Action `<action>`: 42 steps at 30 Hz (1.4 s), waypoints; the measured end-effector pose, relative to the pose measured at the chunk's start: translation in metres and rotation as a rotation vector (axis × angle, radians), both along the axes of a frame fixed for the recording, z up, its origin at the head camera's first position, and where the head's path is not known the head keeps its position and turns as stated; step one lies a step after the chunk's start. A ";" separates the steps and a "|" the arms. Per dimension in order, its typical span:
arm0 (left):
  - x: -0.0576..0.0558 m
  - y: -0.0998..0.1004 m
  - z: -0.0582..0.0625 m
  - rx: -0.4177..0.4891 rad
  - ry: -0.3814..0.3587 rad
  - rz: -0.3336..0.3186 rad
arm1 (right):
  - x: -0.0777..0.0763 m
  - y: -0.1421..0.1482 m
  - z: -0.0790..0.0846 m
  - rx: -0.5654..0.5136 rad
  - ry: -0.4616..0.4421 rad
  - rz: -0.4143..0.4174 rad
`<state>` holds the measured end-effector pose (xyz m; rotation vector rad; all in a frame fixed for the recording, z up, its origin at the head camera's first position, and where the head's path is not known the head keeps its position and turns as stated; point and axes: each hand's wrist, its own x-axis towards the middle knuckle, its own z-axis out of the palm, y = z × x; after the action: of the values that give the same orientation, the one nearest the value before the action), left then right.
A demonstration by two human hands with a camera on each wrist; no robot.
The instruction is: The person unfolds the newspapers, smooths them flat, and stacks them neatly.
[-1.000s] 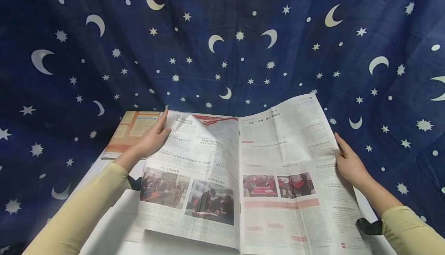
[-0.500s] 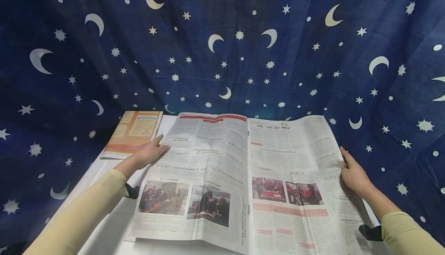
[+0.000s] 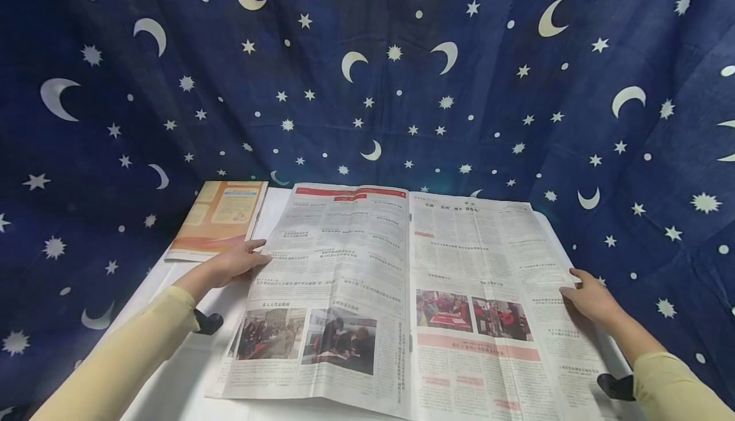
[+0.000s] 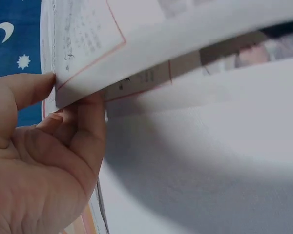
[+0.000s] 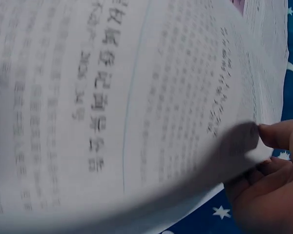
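A newspaper (image 3: 367, 261) lies spread open on the table, a red banner along its left page's top and colour photos on both pages. At its left edge, my left hand (image 3: 230, 265) pinches the paper. The left wrist view shows that thumb (image 4: 36, 88) at the sheet's corner and the fingers tucked beneath, with the sheet's edge raised over the white surface. My right hand (image 3: 594, 296) pinches the right edge; in the right wrist view its thumb (image 5: 281, 134) lies over the curving page and the fingers (image 5: 251, 187) are under it.
An orange-and-cream booklet (image 3: 215, 217) lies at the table's back left, beside my left hand. The white table (image 3: 166, 344) shows left of the newspaper. A dark blue curtain (image 3: 396, 115) with moons and stars hangs behind. Black wrist devices (image 3: 616, 386) sit at both cuffs.
The raised newspaper pages have come down and flattened onto the table. Both hands have moved lower and toward me along the side edges, the right also slightly outward.
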<state>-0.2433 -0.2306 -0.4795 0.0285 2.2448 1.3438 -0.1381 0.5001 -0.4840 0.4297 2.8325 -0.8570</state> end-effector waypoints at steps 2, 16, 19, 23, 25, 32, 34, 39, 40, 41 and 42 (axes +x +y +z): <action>0.000 -0.002 -0.001 -0.013 0.016 -0.006 | 0.002 0.005 -0.001 -0.001 -0.014 0.000; -0.006 -0.005 -0.015 -0.311 0.217 0.031 | 0.001 0.007 -0.004 0.041 0.021 -0.012; -0.006 -0.002 -0.015 -0.352 0.269 0.026 | 0.001 0.009 -0.005 0.055 0.047 -0.003; -0.006 0.001 -0.015 -0.394 0.306 0.020 | 0.000 0.009 -0.004 0.076 0.057 -0.012; -0.006 0.003 -0.016 -0.412 0.308 0.023 | 0.000 0.009 -0.004 0.092 0.062 -0.010; -0.006 0.007 -0.018 -0.465 0.322 0.013 | 0.002 0.006 -0.003 0.115 0.065 -0.012; -0.006 0.008 -0.018 -0.481 0.325 0.010 | 0.002 0.004 -0.003 0.116 0.062 -0.022; -0.003 0.011 -0.015 -0.508 0.325 0.003 | 0.002 0.002 -0.004 0.120 0.058 -0.035; -0.003 0.012 -0.014 -0.512 0.324 0.003 | 0.003 0.002 -0.005 0.122 0.058 -0.039; -0.002 0.012 -0.014 -0.515 0.325 0.001 | 0.003 0.002 -0.005 0.123 0.055 -0.042; -0.002 0.013 -0.014 -0.520 0.328 -0.002 | 0.003 0.001 -0.006 0.125 0.054 -0.047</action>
<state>-0.2452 -0.2179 -0.4932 0.0712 2.8058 0.7576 -0.1346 0.5011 -0.4895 0.4981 2.9471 -0.7121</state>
